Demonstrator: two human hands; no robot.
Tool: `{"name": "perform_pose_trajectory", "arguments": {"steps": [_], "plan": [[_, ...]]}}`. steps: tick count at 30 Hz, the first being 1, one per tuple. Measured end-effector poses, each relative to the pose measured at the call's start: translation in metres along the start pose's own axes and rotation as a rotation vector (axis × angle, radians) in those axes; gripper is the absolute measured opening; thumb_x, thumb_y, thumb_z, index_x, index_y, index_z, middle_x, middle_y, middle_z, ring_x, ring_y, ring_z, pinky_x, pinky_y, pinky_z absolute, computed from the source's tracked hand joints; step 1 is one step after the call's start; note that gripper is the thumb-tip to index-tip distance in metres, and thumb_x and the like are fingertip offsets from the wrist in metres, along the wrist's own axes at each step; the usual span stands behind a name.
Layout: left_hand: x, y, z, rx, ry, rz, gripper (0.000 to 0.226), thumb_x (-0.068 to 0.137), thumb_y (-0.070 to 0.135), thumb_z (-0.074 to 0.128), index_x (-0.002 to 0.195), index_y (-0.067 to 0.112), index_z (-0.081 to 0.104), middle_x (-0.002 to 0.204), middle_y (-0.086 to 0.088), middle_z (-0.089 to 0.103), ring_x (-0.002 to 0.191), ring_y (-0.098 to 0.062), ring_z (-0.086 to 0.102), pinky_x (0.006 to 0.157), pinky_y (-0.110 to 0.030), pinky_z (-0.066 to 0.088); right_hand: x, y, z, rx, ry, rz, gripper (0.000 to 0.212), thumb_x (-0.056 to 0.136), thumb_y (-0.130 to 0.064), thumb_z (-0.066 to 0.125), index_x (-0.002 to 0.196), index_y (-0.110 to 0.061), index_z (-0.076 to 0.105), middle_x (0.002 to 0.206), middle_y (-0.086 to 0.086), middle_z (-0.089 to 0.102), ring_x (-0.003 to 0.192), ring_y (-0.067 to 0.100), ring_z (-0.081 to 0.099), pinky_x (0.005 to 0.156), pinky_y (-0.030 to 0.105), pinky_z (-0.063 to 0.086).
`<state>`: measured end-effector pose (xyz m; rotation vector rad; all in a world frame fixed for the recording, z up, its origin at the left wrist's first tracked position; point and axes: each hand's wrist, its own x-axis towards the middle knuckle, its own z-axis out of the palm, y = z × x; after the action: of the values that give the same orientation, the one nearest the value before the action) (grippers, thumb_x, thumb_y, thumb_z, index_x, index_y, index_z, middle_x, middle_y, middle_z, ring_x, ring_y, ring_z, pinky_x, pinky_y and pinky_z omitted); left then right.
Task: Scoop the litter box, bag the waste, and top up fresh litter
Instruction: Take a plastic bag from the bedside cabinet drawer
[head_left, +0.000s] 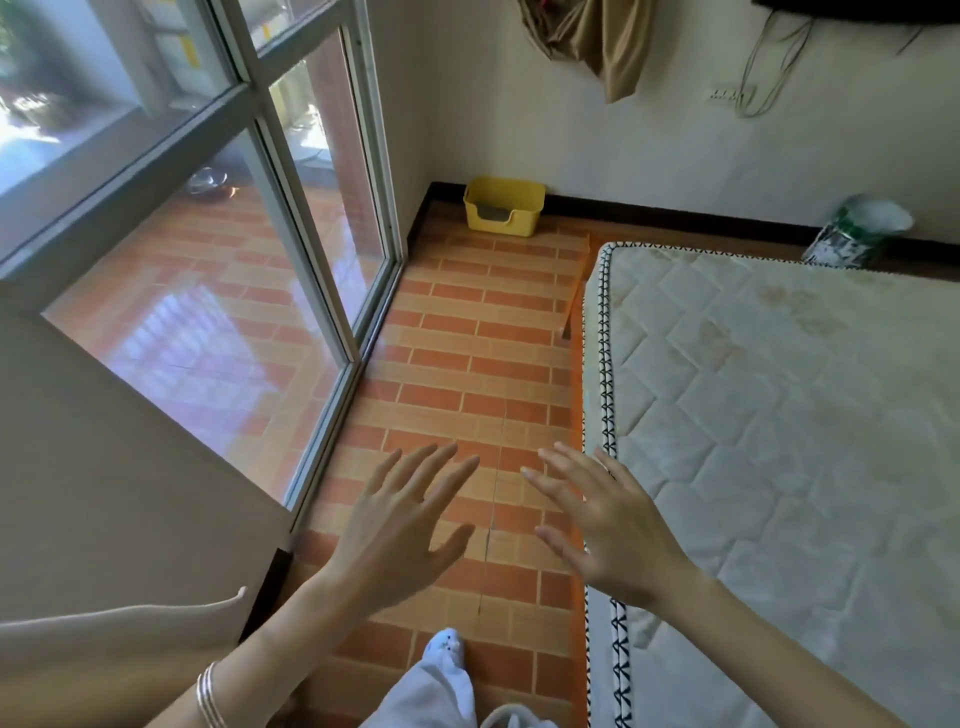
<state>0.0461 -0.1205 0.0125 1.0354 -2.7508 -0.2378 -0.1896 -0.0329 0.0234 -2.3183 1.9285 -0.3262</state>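
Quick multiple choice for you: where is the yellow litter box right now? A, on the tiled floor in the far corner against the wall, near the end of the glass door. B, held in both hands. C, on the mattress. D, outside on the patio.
A: the yellow litter box sits on the tiled floor in the far corner against the wall, while the left hand and right hand are open and hold nothing.

— What's around you?
— A white quilted mattress (779, 441) lies along the right side of the brick-pattern tiled floor (467, 338), its black-stitched edge towards me.
— And the left edge?
— A grey-framed window (311, 234) comes down to the floor. Beyond the glass sits a metal bowl (207, 181).
— The far wall?
— A brown cloth (597, 41) hangs high up, with a socket strip (723, 94) and dangling cables (753, 73) beside it.
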Motion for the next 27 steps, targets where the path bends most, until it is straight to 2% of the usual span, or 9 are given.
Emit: {"name": "perform_pose_trajectory", "arguments": {"steps": [7,12,19,27], "plan": [[0.049,-0.062,-0.042,0.012,0.093,0.074,0.06,0.092,0.056,0.036,0.144,0.025,0.037,0.144,-0.001,0.046,0.132,-0.021,0.043,0.107,-0.046,0.037,0.075,-0.009,-0.016,-0.004,0.161,0.054,0.053,0.092,-0.051,0.04,0.139,-0.026,0.039,0.143,0.001,0.043,0.136,0.017,0.033,0.11,0.047,0.029],[0.061,-0.089,-0.042,-0.041,0.13,0.04,0.059,0.093,0.053,0.038,0.145,0.025,0.035,0.145,-0.001,0.044,0.134,-0.021,0.04,0.106,-0.048,0.037,0.101,-0.014,-0.002,0.054,0.228,0.084,0.052,0.092,-0.046,0.042,0.139,-0.024,0.039,0.144,0.001,0.041,0.137,0.016,0.03,0.112,0.045,0.025],[0.102,-0.116,-0.029,-0.049,0.111,0.017,0.058,0.093,0.052,0.039,0.144,0.023,0.038,0.144,-0.001,0.045,0.134,-0.021,0.04,0.108,-0.047,0.035,0.138,0.012,0.017,0.047,0.17,0.072,0.053,0.092,-0.045,0.043,0.14,-0.024,0.038,0.145,0.001,0.04,0.137,0.015,0.029,0.112,0.044,0.025],[0.185,-0.15,-0.018,-0.041,0.061,-0.014,0.059,0.092,0.054,0.038,0.144,0.027,0.036,0.144,0.001,0.045,0.134,-0.02,0.04,0.108,-0.047,0.035,0.214,0.082,0.024,0.074,0.125,0.031,0.053,0.091,-0.045,0.044,0.139,-0.025,0.038,0.142,-0.001,0.043,0.135,0.015,0.034,0.108,0.048,0.031]]}}
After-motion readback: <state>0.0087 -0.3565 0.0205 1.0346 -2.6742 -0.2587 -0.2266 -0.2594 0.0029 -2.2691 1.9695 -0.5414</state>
